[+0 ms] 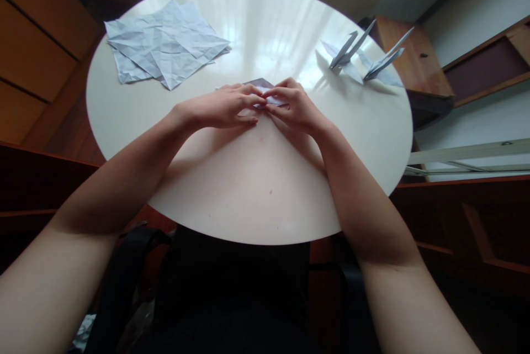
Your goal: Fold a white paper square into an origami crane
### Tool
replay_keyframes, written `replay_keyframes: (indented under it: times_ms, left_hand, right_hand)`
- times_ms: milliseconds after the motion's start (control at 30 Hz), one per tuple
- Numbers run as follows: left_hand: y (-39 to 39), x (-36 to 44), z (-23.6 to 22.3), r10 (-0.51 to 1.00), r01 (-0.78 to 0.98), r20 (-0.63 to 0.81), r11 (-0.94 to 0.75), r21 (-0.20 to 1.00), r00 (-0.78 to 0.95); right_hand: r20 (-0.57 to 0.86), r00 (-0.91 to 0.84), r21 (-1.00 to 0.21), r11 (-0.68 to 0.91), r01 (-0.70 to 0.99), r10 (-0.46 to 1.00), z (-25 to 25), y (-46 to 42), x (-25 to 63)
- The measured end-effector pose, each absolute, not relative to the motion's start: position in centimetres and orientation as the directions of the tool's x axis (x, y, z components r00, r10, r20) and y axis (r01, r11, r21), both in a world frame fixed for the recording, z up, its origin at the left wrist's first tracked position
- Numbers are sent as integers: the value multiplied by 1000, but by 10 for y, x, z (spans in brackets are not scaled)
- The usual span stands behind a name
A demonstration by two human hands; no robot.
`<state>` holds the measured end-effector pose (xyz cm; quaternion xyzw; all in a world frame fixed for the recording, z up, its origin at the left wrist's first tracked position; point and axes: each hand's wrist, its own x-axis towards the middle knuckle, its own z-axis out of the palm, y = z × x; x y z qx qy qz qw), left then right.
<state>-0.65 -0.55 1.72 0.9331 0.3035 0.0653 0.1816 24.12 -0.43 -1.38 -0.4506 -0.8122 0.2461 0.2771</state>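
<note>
A partly folded sheet of white paper (261, 83) lies on the round white table (248, 188), straight ahead of me. My left hand (229, 105) comes at it from the left, its thumb and fingertips closed on the near part of the paper. From the other side my right hand (296, 106) pinches the same paper, and the fingertips of both hands meet near its middle. My fingers cover much of the sheet, so its full folded shape is hidden.
Creased paper sheets (165, 42) lie in a pile at the table's far left. Two folded paper cranes (343, 58) stand at the far right, near the edge. Beyond them is a wooden cabinet (397, 45). A chair armrest (141, 238) sits below my left forearm.
</note>
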Motion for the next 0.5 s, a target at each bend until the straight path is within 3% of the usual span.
replay_keyframes:
  times_ms: [500]
  left_hand:
    - [-7,-6,20,592,547,-2,-744,383,806]
  right_hand:
    - [234,-445,-641,481,598,865,-13,-4,241]
